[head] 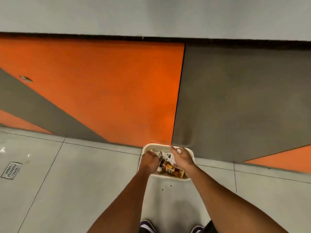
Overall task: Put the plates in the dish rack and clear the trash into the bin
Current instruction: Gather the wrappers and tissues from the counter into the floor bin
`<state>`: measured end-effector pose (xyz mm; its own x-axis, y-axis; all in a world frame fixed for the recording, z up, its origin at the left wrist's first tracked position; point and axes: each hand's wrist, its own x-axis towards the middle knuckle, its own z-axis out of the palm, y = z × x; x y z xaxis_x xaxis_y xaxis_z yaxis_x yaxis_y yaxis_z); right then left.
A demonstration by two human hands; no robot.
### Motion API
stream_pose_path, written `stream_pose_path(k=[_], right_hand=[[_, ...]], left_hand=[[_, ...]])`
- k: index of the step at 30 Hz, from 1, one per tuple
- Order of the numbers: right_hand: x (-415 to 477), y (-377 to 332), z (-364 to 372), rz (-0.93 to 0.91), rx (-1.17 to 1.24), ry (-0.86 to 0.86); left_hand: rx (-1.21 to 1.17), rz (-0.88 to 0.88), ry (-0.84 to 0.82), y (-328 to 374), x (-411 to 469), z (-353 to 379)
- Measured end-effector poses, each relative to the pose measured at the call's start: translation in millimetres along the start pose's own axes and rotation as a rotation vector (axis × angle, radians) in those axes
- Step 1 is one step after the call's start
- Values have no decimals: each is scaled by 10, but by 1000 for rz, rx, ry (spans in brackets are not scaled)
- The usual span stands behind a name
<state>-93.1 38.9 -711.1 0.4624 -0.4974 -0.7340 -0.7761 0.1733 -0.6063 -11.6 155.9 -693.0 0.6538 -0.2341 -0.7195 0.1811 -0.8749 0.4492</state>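
Observation:
A cream bin (189, 151) stands on the floor against the cabinet front, directly below me. Inside lie crumpled white paper (165, 155) and a brown-orange bottle (173, 170). My left hand (149, 161) hovers over the bin's left side with its fingers curled, and white paper shows right at its fingertips. Over the bin's right side is my right hand (182, 158), seen from the back, with the thumb stretched out and the fingers loose. A small white scrap (179, 150) shows just beyond its knuckles. No plates or dish rack are in view.
Orange and grey cabinet doors (101, 89) rise behind the bin under a grey counter edge (151, 38). A metal floor drain (11, 169) sits in the tiles at the left. My shoes (147, 226) are just behind the bin. A few dark crumbs (170, 185) lie on the floor.

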Motion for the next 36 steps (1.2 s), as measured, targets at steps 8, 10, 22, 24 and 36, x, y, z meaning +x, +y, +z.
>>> stream_pose_path(k=[8,10,22,24,36], right_hand=[[225,17,169,-122,-247,-90],[112,-26,84,-147,-320,-104],[-1707,-1192,-811,-295,-345,-77],[-2108,-1412,-990,-323,-330,-83],[-4198,-2577,-1875,-521,4,61]], left_hand=[[8,4,-142,-156,208,75],[-13,-6,-154,-110,49,-17],[-294,121,82,743,-1768,-931],[-335,187,97,896,-2194,-1091],[-446,557,110,1973,-4171,-2294]])
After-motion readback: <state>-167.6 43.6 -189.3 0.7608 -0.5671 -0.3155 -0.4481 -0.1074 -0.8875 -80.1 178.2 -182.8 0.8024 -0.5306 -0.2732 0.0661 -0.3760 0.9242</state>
